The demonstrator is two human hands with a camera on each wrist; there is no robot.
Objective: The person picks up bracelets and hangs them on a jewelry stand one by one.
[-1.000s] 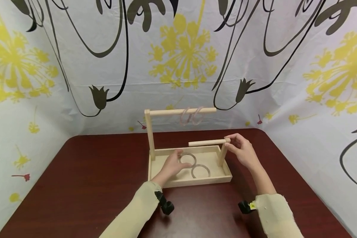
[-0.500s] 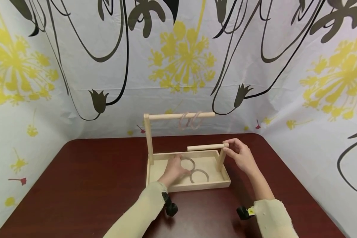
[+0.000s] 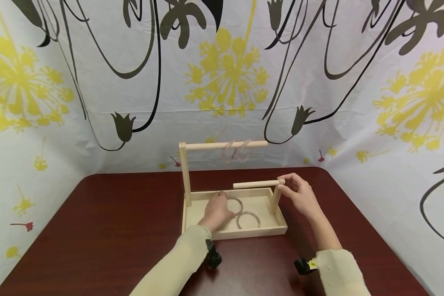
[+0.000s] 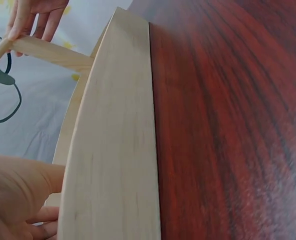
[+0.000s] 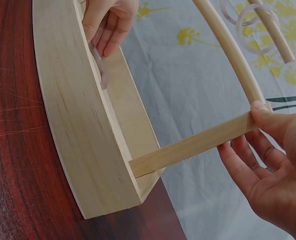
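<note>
In the head view, a shallow wooden tray [image 3: 249,234] bears a tall peg stand and a shorter one. My left hand [image 3: 216,211] reaches into the tray, thumb and fingers curled at a translucent ring [image 3: 239,202], its left part hidden under the hand. Just in front lies a second ring [image 3: 258,222], flat on the tray floor. My right hand [image 3: 297,194] grips the top of the short post [image 3: 275,200], where the horizontal short peg [image 3: 255,184] joins it. The right wrist view has thumb and fingers on opposite sides of the post's top [image 5: 238,127].
Two more rings [image 3: 246,153] hang on the tall stand's horizontal bar [image 3: 207,146], behind the short peg. Its upright [image 3: 185,172] stands at the tray's left end. The tray sits on a dark red wooden table [image 3: 133,205], with a patterned cloth [image 3: 151,94] behind.
My left hand has moved slightly deeper over the far ring, and its thumb and fingers have drawn closer together. The right hand keeps its grip on the post. The head view has shifted slightly.
</note>
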